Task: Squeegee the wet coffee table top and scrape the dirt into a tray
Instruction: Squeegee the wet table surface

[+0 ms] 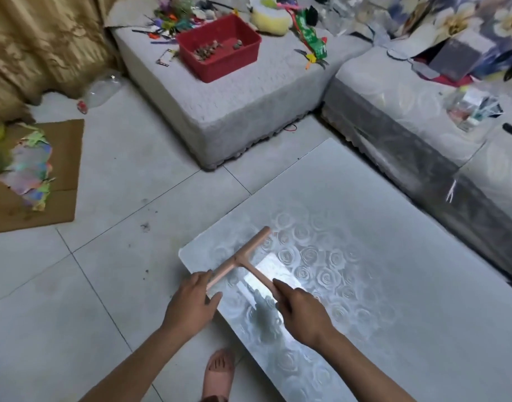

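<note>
A pink T-shaped squeegee (243, 256) lies on the near left corner of the glossy coffee table top (393, 256), which has a rose pattern. My right hand (304, 311) grips the squeegee's handle, with the index finger stretched along it. My left hand (192, 303) sits at the table's left edge, its straight fingers touching the near end of the blade bar. A red tray (220, 47) with brownish bits of dirt in it stands on a grey ottoman far ahead.
The grey ottoman (225, 111) carries colourful clutter and a yellow sponge (270, 20). A sofa (422, 134) runs along the table's far right side. Cardboard (63, 175) with scraps lies on the tiled floor at left, beside a plastic bottle (101, 91). My pink sandal (218, 375) shows below.
</note>
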`<state>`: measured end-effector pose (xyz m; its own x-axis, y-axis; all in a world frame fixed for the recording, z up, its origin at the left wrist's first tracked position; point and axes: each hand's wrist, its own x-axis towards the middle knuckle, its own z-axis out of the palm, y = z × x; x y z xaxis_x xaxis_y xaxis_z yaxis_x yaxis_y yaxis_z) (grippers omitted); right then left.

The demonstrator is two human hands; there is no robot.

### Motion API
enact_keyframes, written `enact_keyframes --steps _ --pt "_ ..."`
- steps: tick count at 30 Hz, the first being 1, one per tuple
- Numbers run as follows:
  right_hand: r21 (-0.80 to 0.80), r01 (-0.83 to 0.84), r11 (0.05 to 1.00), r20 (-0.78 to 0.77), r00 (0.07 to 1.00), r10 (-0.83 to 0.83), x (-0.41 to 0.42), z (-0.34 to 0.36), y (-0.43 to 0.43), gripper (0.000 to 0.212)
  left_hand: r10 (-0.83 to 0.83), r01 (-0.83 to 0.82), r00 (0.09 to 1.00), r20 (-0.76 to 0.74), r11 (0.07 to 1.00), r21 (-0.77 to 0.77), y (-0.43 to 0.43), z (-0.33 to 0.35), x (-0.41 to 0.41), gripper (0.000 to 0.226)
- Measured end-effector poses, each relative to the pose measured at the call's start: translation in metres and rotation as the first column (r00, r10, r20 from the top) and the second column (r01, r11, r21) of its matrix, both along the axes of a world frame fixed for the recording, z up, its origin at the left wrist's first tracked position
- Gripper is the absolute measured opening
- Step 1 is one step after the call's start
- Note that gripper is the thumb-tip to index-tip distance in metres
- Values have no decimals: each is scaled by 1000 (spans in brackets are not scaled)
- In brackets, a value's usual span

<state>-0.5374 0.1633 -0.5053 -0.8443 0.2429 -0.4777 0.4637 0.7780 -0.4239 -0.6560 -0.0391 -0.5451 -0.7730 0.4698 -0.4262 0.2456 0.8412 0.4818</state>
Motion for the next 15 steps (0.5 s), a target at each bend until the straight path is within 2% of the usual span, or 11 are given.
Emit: enact_keyframes --steps 3,8,12,15 --pt "2 -50 999 17 999 50 -53 -28 -10 45 -60 59 998 0 997 -42 -2 -25 -50 53" --pt "33 -86 996 7 996 86 -117 -70 -17 38 -100 98 995 -13 989 -108 -8 -68 -106 49" --pt "65 -78 995 78 994 73 -112 -85 -14 48 -157 155 988 -6 979 -129 -7 -92 -124 48" --pt "88 -48 995 102 994 39 -83 -81 -5 50 -120 122 993 20 985 -125 -6 -100 -126 50"
